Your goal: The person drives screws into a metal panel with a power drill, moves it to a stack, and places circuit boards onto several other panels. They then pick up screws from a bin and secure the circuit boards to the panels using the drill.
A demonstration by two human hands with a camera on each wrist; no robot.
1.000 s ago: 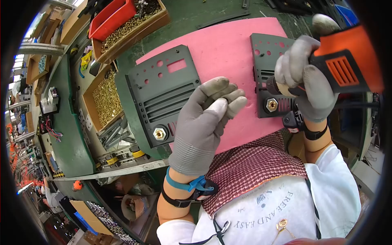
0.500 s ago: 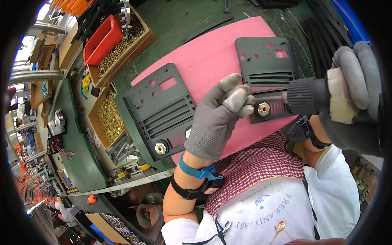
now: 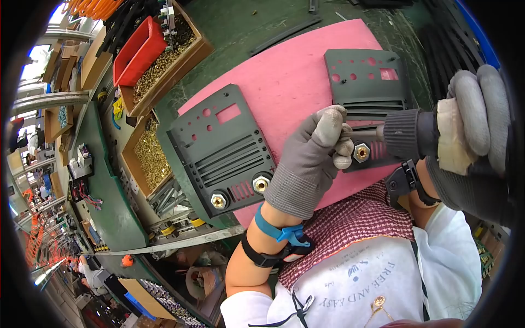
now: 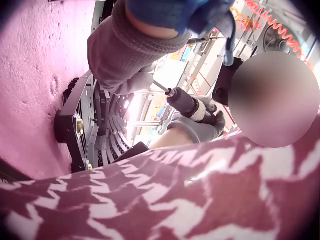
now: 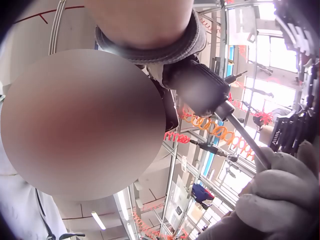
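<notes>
My gloved right hand (image 3: 478,123) grips a power screwdriver, its black chuck (image 3: 407,134) pointing left. From the chuck runs a metal bit (image 3: 366,133), and the curled fingers of my gloved left hand (image 3: 306,164) pinch its far end. That grip also shows in the right wrist view, where gloved fingers (image 5: 280,185) wrap the bit's tip (image 5: 250,142). Below the tool lies a dark grey slotted panel (image 3: 363,82) with a brass hex fitting (image 3: 361,153). A second such panel (image 3: 219,158), left of my left hand, carries two brass hex fittings (image 3: 261,185).
Both panels lie on a pink foam sheet (image 3: 290,71) over a green bench. At the left stand a red bin (image 3: 139,52) and a wooden box (image 3: 128,164) of small brass parts. Black strips (image 3: 445,52) lie at the back right.
The screwdriver has swung round from showing its orange body to lying with its chuck toward my left hand. My left hand has moved right and taken hold of the bit's end.
</notes>
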